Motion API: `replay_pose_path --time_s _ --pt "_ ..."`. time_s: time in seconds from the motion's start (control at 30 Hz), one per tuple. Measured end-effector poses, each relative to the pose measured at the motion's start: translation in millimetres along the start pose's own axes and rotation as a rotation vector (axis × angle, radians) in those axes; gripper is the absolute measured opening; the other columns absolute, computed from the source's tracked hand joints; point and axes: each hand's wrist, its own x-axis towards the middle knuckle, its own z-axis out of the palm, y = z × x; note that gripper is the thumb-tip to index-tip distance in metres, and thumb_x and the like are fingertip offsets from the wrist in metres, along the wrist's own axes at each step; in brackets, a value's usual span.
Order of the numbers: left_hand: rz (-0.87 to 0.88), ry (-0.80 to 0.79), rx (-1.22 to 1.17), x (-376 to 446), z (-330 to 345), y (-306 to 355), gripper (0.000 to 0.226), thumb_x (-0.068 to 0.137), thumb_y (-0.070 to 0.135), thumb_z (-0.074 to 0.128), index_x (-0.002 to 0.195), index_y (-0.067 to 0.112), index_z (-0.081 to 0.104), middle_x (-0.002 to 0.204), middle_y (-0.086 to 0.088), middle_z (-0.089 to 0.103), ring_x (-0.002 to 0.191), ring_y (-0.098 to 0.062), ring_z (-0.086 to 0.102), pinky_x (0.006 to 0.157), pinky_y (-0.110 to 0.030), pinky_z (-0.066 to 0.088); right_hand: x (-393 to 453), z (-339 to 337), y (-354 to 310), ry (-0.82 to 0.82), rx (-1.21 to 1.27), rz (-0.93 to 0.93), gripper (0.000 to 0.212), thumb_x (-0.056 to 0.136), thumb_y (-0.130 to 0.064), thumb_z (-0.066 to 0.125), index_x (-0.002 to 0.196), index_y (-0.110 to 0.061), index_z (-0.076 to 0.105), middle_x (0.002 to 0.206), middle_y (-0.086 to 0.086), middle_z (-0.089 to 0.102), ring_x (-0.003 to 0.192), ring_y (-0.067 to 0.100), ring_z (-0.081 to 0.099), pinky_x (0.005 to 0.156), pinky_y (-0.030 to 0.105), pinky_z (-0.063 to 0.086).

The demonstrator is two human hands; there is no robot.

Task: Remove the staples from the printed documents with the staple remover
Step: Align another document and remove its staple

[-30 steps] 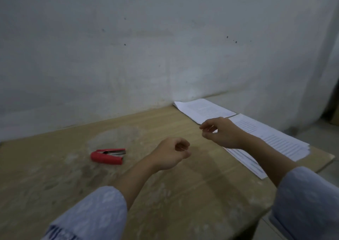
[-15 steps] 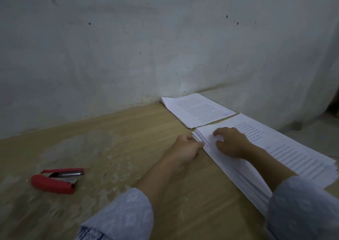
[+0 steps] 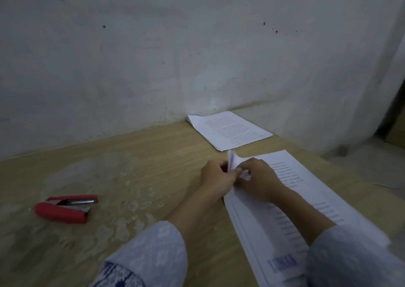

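A person in pale patterned sleeves is working at a wooden worktop (image 3: pixel 135 155) set against a stained white wall (image 3: pixel 153 56), both hands meeting at the far left corner of a thick stack of printed documents (image 3: pixel 306 203) that is lying along the right side of the worktop and running toward the near edge. The left hand (image 3: pixel 215 180) is curling its fingers round the lifted corner of the upper sheets, pinching them from the left, while the right hand (image 3: pixel 259 180) is lying on top of the stack with its fingers bent onto the same corner, gripping the sheets from the right; the corner pages are standing up and fanning slightly between the two hands. No staple can be made out at this corner, as the picture is too blurred there. The red staple remover (image 3: pixel 65 208) is lying on its own at the near left of the worktop, well apart from both hands and from the stack, its metal parts facing right. A second, thinner set of printed pages (image 3: pixel 230 129) is lying flat at the far edge of the worktop, just beyond the stack and touching the wall.
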Motion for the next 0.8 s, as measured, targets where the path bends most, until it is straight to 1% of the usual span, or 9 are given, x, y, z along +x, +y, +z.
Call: replay_pose_path --time_s 0.1,0.2,0.27,0.37,0.47,0.57,0.67,0.73,0.8 --pt "-0.019 0.109 -0.038 -16 -21 -5 0.018 0.089 0.014 0.055 0.099 0.009 0.069 0.096 -0.004 0.070 0.083 -0.017 0.059 0.066 -0.024 0.042 -13 5 -20 0.017 0.111 -0.014 0.022 0.083 -0.032 0.064 0.102 -0.021 0.068 0.101 -0.003 0.059 0.088 0.011 0.055 0.074 0.020 0.039" --pt "-0.061 0.192 -0.101 -38 -55 -15 0.020 0.094 0.014 0.048 0.103 0.007 0.065 0.100 -0.006 0.066 0.090 -0.021 0.061 0.068 -0.027 0.043 -24 13 -43 0.031 0.194 -0.085 0.023 0.084 -0.028 0.065 0.107 -0.023 0.067 0.112 -0.004 0.061 0.081 0.003 0.052 0.067 0.005 0.034" --pt "-0.058 0.237 -0.114 -55 -80 -22 0.020 0.096 0.017 0.045 0.104 0.010 0.061 0.098 -0.005 0.064 0.088 -0.019 0.060 0.065 -0.026 0.043 -31 18 -64 0.048 0.220 -0.149 0.027 0.084 -0.024 0.066 0.111 -0.021 0.066 0.114 -0.001 0.062 0.082 0.003 0.049 0.068 0.003 0.032" --pt "-0.033 0.287 -0.155 -81 -114 -33 0.015 0.098 0.020 0.042 0.100 0.015 0.056 0.097 -0.002 0.062 0.085 -0.016 0.058 0.063 -0.023 0.044 -43 25 -102 0.118 0.301 -0.235 0.029 0.082 -0.020 0.068 0.111 -0.015 0.067 0.109 0.002 0.062 0.084 0.008 0.050 0.074 0.012 0.037" --pt "-0.039 0.374 -0.227 -106 -149 -44 0.020 0.097 0.020 0.044 0.108 0.011 0.059 0.097 -0.002 0.063 0.087 -0.016 0.060 0.064 -0.024 0.045 -56 40 -143 0.182 0.322 -0.360 0.033 0.079 -0.023 0.072 0.111 -0.015 0.067 0.102 -0.001 0.056 0.091 0.010 0.048 0.081 0.020 0.036" --pt "-0.024 0.448 -0.258 -129 -181 -52 0.018 0.097 0.021 0.043 0.105 0.015 0.058 0.092 0.002 0.063 0.082 -0.011 0.060 0.063 -0.022 0.045 -70 54 -177 0.210 0.271 -0.479 0.039 0.079 -0.028 0.071 0.116 -0.016 0.064 0.107 0.001 0.055 0.096 0.011 0.043 0.083 0.025 0.037" --pt "0.031 0.499 -0.253 -150 -206 -54 0.019 0.098 0.027 0.041 0.101 0.019 0.058 0.092 0.002 0.064 0.082 -0.012 0.062 0.061 -0.022 0.048 -80 66 -209 0.236 0.265 -0.533 0.039 0.082 -0.030 0.068 0.118 -0.016 0.063 0.111 0.004 0.056 0.101 0.017 0.047 0.084 0.028 0.038" --pt "0.074 0.502 -0.240 -163 -218 -56 0.018 0.094 0.034 0.048 0.100 0.022 0.059 0.091 0.004 0.065 0.082 -0.013 0.063 0.063 -0.022 0.051 -85 74 -228 0.228 0.286 -0.538 0.038 0.083 -0.031 0.065 0.118 -0.016 0.062 0.112 0.005 0.056 0.102 0.019 0.049 0.087 0.033 0.043" --pt "0.098 0.514 -0.181 -174 -228 -58 0.017 0.086 0.036 0.059 0.099 0.024 0.058 0.088 0.009 0.064 0.079 -0.009 0.062 0.060 -0.017 0.050 -92 78 -244 0.215 0.319 -0.552 0.037 0.085 -0.034 0.062 0.116 -0.015 0.063 0.109 0.007 0.058 0.100 0.021 0.052 0.086 0.038 0.047"
